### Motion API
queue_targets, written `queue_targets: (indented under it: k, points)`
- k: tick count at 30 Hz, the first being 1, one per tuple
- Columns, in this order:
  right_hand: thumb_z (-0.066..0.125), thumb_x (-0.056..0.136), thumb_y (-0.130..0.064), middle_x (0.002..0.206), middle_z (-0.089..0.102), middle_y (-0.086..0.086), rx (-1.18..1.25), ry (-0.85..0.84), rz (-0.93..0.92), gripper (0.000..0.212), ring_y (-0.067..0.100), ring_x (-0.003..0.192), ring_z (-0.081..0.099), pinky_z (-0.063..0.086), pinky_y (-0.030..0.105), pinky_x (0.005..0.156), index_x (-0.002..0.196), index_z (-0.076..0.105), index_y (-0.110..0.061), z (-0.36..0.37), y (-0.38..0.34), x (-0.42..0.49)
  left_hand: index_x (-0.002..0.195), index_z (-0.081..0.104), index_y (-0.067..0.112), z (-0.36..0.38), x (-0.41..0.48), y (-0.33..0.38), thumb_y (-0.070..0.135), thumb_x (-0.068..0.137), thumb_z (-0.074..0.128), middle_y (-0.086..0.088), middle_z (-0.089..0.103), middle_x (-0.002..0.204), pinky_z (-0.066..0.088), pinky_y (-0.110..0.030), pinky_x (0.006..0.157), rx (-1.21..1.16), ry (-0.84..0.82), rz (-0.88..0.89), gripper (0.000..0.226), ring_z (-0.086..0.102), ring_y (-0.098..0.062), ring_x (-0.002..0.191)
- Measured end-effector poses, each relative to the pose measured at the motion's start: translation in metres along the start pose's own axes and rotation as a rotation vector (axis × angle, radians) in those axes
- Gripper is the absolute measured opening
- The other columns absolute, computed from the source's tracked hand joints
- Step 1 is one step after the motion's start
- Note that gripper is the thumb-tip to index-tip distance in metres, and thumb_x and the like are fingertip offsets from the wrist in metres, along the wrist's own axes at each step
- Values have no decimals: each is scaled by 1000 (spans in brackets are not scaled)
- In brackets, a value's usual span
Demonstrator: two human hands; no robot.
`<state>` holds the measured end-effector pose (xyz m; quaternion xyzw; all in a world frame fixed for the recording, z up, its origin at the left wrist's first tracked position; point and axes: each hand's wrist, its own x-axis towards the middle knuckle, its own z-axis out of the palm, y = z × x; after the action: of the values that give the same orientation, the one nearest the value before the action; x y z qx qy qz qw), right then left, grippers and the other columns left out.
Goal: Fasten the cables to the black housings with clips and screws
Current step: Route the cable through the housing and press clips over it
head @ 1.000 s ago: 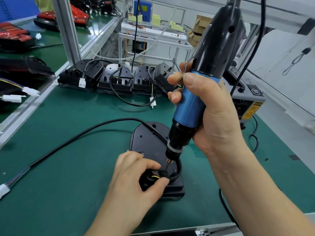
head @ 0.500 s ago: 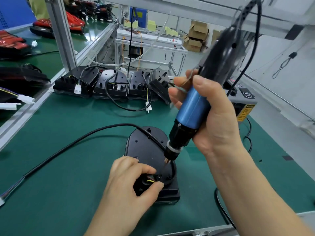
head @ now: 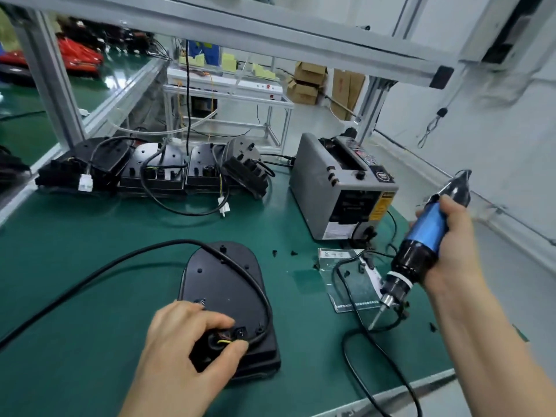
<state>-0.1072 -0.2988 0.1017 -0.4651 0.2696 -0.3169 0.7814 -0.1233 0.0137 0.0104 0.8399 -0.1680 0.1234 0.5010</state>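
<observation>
As left hand [head: 186, 353] grips the housing [head: 222, 284], right hand [head: 454, 239] has swung gripped screwdriver [head: 425, 228] aside.

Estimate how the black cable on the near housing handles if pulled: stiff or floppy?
Probably semi-stiff: the black cable holds smooth, wide arcs over the housing, no kinks. Likely springy, since it bows out in a loop before the end that the left hand pinches. A tug would probably drag the long run lying loose on the green mat.
</observation>
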Motion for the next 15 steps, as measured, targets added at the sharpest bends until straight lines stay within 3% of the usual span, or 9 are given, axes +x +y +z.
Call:
queue_targets:
  k: [4, 6, 10, 13, 15]
  points:
    - [67, 79, -43, 68, 59, -2, -110, 100, 113, 28, 10, 49, 58, 49, 20, 46, 88, 57, -19, -17, 18, 25, 74, 69, 36, 0, 0, 2, 64, 51, 53, 18, 60, 86, 33, -29, 85, 15, -18, -15, 39, 41, 1, 104]
    - [69, 79, -41, 75, 58, 1, -168, 105, 159, 30, 15, 57, 58, 50, 24, 47, 89, 56, -16, -23, 27, 36, 73, 68, 37, 0, 0, 3, 64, 50, 53, 17, 61, 84, 31, -28, 87, 7, -13, -23, 39, 41, 6, 103]
    - [72, 77, -42, 81, 61, 9, -347, 82, 227, 36, 23, 64, 61, 52, 31, 52, 90, 56, -12, -34, 40, 52, 72, 68, 39, 0, 0, 3, 65, 49, 53, 27, 51, 105, 30, -29, 89, -4, -8, -25, 37, 36, 13, 109]
    - [72, 77, -45, 82, 63, 11, -534, 76, 198, 42, 25, 67, 60, 50, 34, 61, 93, 57, -9, -39, 43, 63, 72, 68, 39, 0, 0, 3, 65, 49, 53, 24, 53, 104, 30, -29, 88, -4, -5, -20, 37, 35, 14, 108]
    - [69, 77, -50, 77, 63, 10, -659, 61, 189, 45, 22, 63, 56, 46, 32, 59, 93, 58, -9, -40, 43, 68, 72, 68, 38, 0, 0, 2, 64, 49, 53, 17, 59, 90, 30, -29, 90, -6, -9, -23, 38, 36, 14, 108]
